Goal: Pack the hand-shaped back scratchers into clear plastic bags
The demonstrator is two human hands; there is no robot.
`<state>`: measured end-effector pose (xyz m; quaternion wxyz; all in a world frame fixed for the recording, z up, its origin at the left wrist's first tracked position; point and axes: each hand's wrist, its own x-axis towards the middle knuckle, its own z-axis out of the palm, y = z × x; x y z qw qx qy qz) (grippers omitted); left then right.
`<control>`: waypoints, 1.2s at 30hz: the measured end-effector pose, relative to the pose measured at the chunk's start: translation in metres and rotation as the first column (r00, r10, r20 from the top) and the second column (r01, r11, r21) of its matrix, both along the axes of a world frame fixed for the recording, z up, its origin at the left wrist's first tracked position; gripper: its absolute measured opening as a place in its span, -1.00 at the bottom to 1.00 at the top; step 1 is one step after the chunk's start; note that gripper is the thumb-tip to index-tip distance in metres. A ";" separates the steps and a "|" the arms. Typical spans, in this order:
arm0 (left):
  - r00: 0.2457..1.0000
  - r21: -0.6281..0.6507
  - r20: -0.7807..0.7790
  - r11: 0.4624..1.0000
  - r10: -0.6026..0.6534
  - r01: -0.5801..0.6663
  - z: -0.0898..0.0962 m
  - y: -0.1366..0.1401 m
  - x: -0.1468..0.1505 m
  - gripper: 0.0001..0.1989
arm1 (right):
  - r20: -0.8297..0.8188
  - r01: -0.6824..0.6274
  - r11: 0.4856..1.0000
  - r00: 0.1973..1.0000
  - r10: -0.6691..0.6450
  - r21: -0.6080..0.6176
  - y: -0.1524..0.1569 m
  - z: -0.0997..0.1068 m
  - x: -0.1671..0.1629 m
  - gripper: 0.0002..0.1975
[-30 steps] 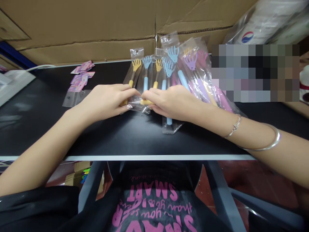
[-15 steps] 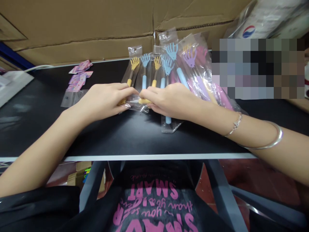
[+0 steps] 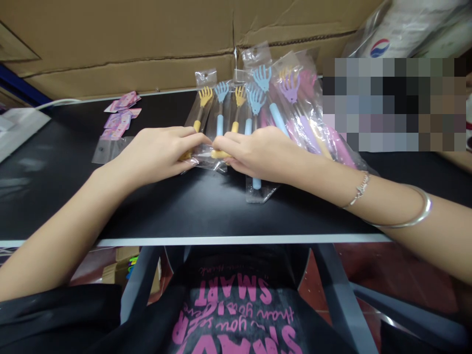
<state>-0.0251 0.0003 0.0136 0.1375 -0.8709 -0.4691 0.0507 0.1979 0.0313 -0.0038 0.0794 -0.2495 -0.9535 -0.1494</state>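
Note:
Both hands are closed on a yellow back scratcher [image 3: 219, 154] in a clear plastic bag, lying crosswise between them. My left hand [image 3: 162, 152] grips its left part, and the bag's end [image 3: 109, 149] sticks out past the wrist. My right hand [image 3: 260, 151] has its curled fingers on the yellow handle, the thumb side close to the left fingertips. The scratcher's far end is hidden by my hands. Just beyond lie several bagged back scratchers, among them a yellow one [image 3: 205, 97], a blue one [image 3: 262, 78] and a purple one [image 3: 290, 89], claws pointing away from me.
Small pink and purple printed cards [image 3: 118, 123] lie left on the black table [image 3: 177, 211]. A cardboard wall [image 3: 121, 34] stands along the back. A plastic-wrapped white pack [image 3: 401, 34] sits at the back right, beside a blurred-out patch. A white cable runs at the back left.

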 end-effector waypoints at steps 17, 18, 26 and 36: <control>0.995 -0.041 0.101 0.999 -0.001 0.005 -0.002 0.001 -0.002 -0.73 | 0.019 0.003 1.000 1.000 -0.003 0.009 0.000 0.000 0.000 -0.60; 0.994 -0.047 0.108 0.999 0.003 0.003 -0.002 0.001 -0.002 -0.73 | 0.019 0.002 1.000 1.000 -0.002 0.010 0.000 0.000 0.000 -0.60; 0.996 -0.033 0.093 0.999 -0.011 0.014 -0.004 0.002 -0.002 -0.72 | 0.024 0.003 1.000 1.000 -0.003 0.020 0.000 0.000 0.000 -0.60; 1.000 -0.035 -0.002 0.999 -0.002 0.002 0.001 -0.001 0.001 -0.68 | 0.013 -0.003 1.000 1.000 0.003 0.025 0.001 -0.001 0.001 -0.60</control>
